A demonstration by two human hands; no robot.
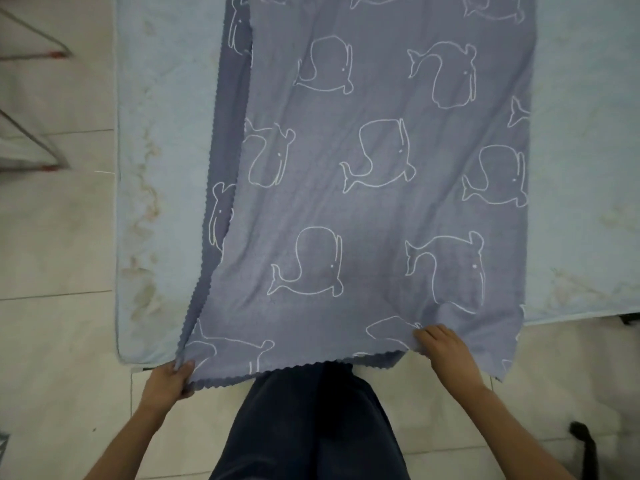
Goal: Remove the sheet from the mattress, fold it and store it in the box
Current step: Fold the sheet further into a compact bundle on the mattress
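A pale, glossy tiled floor (55,254) fills the left and bottom of the view, and a pale blue mattress (166,133) lies on or low to it, its cover marked with brownish stains along the left side and toward the right. At the far left, thin metal frame legs (34,53) with red tips stand on the tiles. Down the middle of the mattress lies the sheet (381,202), grey-blue with white outline whales and a scalloped edge. It looks doubled lengthwise: a lower layer shows as a strip along the left, and the mattress is bare on both sides. Its near end passes over the near edge of the mattress toward the person, whose dark trousers (304,427) show just below it. The left hand (169,379) grips the near left corner, fingers curled round the bunched layers. The right hand (446,348) pinches the cloth near the near edge on the right, where small creases gather under its fingers. A dark object (583,441), too blurred to identify, sits at the lower right on the tiles.
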